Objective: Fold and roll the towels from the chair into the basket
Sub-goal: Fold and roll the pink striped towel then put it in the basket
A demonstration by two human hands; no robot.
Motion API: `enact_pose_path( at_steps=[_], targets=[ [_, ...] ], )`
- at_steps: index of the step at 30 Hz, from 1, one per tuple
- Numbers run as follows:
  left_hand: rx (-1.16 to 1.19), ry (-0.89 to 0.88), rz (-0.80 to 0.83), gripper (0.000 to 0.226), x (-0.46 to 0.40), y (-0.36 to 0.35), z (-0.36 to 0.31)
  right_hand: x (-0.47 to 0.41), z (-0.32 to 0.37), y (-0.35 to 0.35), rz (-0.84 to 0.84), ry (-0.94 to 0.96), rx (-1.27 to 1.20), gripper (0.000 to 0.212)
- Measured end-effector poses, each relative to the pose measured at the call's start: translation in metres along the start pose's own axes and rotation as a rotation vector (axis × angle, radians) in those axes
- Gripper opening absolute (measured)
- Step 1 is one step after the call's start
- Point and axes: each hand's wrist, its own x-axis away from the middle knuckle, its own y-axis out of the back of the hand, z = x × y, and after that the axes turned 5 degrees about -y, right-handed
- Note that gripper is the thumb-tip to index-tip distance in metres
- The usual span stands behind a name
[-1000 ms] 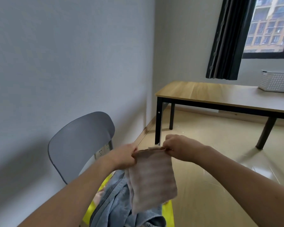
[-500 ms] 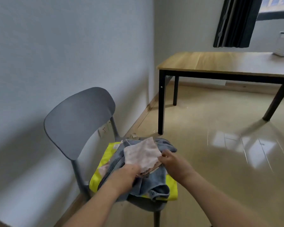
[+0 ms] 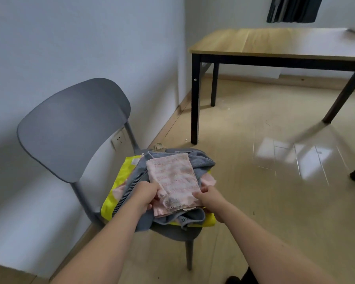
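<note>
Towels lie piled on the seat of the grey moulded plastic chair (image 3: 74,128), which stands against the pale wall. Beyond it stands the wooden-topped table with black metal legs (image 3: 275,44), well apart from the chair. Lowest in the pile is the bright yellow towel (image 3: 121,175), spread over the seat. On it lies the crumpled blue-grey towel with dark striped edging (image 3: 201,162). Uppermost is the folded pink patterned towel (image 3: 172,177), roughly rectangular and lying flat on the blue-grey towel. The left hand (image 3: 143,193) is curled shut, pinching the near left edge of the pink patterned towel. The right hand (image 3: 211,197) grips the near right corner of the same towel between thumb and fingers.
</note>
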Motion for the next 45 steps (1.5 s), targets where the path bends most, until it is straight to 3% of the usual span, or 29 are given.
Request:
enact_pose_path(
  at_steps=[4,6,9,13,18,23,25,28,29,31,33,36,39,42,45],
  targets=[
    [0.07,-0.004,-0.05,0.034,-0.016,-0.002,0.003,-0.012,-0.005,0.003,-0.107,0.02,0.083,0.015],
    [0.048,0.018,-0.057,0.032,-0.021,0.0,0.002,-0.014,-0.004,0.006,-0.13,0.003,0.073,0.017],
    [0.182,0.098,-0.035,0.009,-0.014,0.004,-0.006,-0.013,-0.003,0.012,-0.087,-0.021,0.002,0.017],
    [0.283,0.258,0.087,0.009,-0.01,0.011,-0.006,-0.013,-0.002,0.019,-0.058,-0.049,-0.061,0.017],
    [0.213,0.224,0.143,0.01,-0.006,0.005,-0.01,-0.009,-0.003,0.021,0.056,-0.119,-0.183,0.017],
    [0.192,0.126,0.019,0.012,-0.003,-0.003,-0.004,-0.005,-0.003,0.016,0.129,-0.11,-0.252,0.022],
    [0.047,-0.051,-0.05,0.006,-0.007,-0.001,0.001,-0.003,-0.002,0.015,0.139,-0.062,-0.288,0.038],
    [-0.477,-0.571,-0.187,0.032,0.002,0.007,0.009,-0.001,0.005,0.022,0.21,-0.014,-0.32,0.038],
    [-0.567,-0.756,-0.136,0.043,0.01,0.008,0.012,0.0,0.009,0.024,0.237,-0.017,-0.321,0.032],
    [-0.799,-0.912,0.092,0.066,0.023,0.01,0.019,0.004,0.019,0.028,0.261,-0.039,-0.331,0.023],
    [-1.076,-0.932,0.202,0.077,0.026,0.01,0.031,0.007,0.026,0.03,0.264,-0.069,-0.395,0.022],
    [-1.125,-0.979,0.061,0.065,0.023,0.008,0.035,0.015,0.035,0.032,0.301,-0.074,-0.486,0.034],
    [-1.072,-1.007,0.031,0.056,0.017,0.01,0.026,0.018,0.045,0.034,0.277,0.016,-0.309,0.05],
    [-1.069,-0.9,0.162,0.082,0.016,0.009,0.021,0.014,0.052,0.039,0.263,0.109,-0.139,0.054],
    [-1.159,-0.879,0.134,0.097,0.022,-0.002,0.022,0.009,0.059,0.042,0.197,0.214,0.093,0.043]
  ],
)
